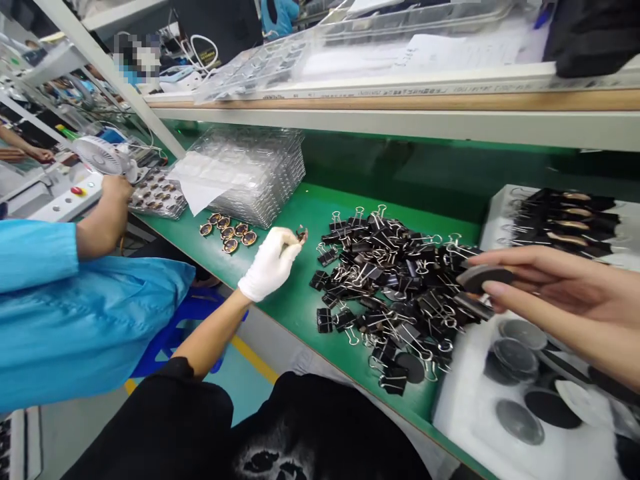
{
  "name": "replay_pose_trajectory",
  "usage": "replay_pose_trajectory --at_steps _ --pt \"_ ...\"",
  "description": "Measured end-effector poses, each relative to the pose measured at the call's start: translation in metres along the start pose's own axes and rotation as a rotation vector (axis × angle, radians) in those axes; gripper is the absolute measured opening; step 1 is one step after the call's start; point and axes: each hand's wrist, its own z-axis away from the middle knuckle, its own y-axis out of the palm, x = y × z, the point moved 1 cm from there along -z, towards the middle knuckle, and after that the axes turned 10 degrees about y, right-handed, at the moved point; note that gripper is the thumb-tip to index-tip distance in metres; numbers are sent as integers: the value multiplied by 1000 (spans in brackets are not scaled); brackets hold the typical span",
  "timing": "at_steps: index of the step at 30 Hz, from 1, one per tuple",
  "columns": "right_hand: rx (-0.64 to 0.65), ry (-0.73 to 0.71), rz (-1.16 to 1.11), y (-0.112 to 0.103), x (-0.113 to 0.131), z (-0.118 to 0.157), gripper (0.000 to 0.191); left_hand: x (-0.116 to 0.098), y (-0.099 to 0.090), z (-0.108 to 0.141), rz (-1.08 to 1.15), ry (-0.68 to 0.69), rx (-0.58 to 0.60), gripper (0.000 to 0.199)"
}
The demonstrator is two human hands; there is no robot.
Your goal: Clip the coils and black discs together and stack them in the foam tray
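My left hand, in a white glove, is closed in a pinch over the green table. From its fingertips sticks out a small brownish, shiny part, too small to name. My bare right hand grips a flat dark grey disc between thumb and fingers. Just below that disc is a black binder clip; I cannot tell if the hand holds it too. Between my hands lies a heap of black binder clips with wire handles. Another dark disc rests at the heap's near edge.
Several gold-rimmed round parts lie left of my glove, before stacked clear plastic trays. A white foam tray holds dark and clear discs at right. Behind it stands another box with clips. A shelf overhangs; a co-worker's blue sleeve is left.
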Motion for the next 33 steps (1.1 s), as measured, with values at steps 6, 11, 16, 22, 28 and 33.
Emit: replay_pose_trajectory --at_steps 6,11,16,22,28,33 --pt "-138 -21 -320 16 19 2 16 -84 -6 -69 604 213 149 24" --pt "-181 -77 -425 16 17 -5 16 -133 25 -122 1028 91 633 39" --pt "-12 -34 -759 16 14 -12 26 -147 44 -151 1109 48 671 40" --pt "-23 -43 -829 18 11 -16 39 -158 42 -141 775 122 336 33" --pt "-205 -176 -587 16 8 -13 34 -155 52 -137 679 382 236 42" --pt "-558 -735 48 10 2 -13 46 -146 41 -144 725 445 302 43"
